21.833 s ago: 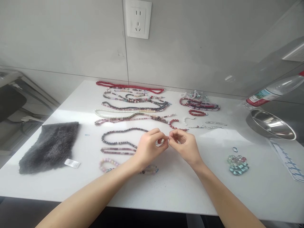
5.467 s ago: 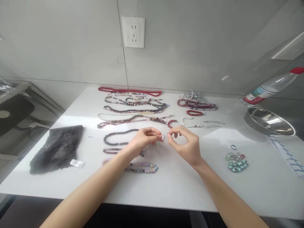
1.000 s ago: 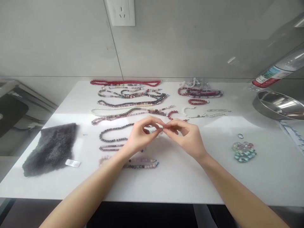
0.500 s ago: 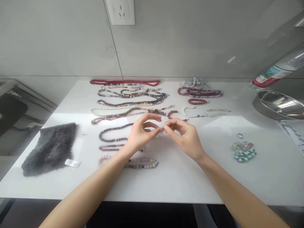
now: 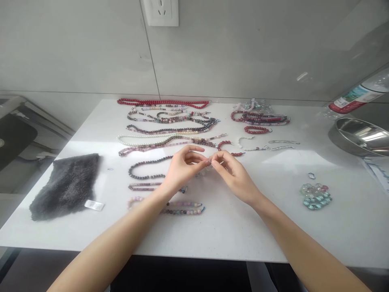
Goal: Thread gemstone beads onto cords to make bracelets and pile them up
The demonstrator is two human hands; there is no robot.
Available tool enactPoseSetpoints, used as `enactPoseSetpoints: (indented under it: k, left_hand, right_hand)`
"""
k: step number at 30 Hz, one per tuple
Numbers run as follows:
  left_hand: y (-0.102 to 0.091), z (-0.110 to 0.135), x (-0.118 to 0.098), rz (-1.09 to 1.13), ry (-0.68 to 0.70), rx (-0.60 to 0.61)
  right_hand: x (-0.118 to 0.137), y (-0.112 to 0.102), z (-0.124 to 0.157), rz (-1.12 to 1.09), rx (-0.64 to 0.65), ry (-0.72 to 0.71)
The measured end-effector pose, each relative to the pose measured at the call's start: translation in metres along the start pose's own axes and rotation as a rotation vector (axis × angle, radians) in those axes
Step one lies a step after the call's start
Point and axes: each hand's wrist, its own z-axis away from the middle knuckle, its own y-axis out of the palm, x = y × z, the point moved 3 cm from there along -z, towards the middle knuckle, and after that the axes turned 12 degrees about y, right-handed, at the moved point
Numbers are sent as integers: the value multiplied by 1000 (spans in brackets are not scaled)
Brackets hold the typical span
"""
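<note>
My left hand and my right hand meet fingertip to fingertip above the middle of the white table. Both are pinched on a small pale bead piece on a thin thread, too small to name for sure. Left of my left hand lies a dark bead strand. Under my left wrist lie a purple tube strand and a pastel bead strand. A short red bead strand curves just beyond my right hand.
Several bead strands lie in rows at the back, with more red ones at back right. A grey fluffy cloth sits left, glass beads right, a steel bowl and a bottle far right.
The two hands stay pinched together over the same spot; the fingertips drew slightly closer. The camera shifted a little, so the table contents sit slightly further right.
</note>
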Motion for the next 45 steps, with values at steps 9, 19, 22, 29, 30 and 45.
enactPoseSetpoints:
  k: [9,19,22,29,30,45]
  left_hand:
    - [1,1,0,115,-91,18]
    - [-1,3,5,190,-123,-62]
    - [-1,2,5,257,-110,-77]
    - [-1,0,8,366,-123,-66]
    - [-1,-1,8,376,-126,-71]
    - [-8,-2,3,363,-68,-103]
  right_hand:
    - [0,2,-2,7,61,-48]
    - [-6,8,-4,-6,77,-137]
    - [-4,9,-2,13,86,-176]
    - [-1,8,-1,0,71,-182]
    - [-1,7,-1,-10,76,-178]
    - [3,3,-3,-98,62,-168]
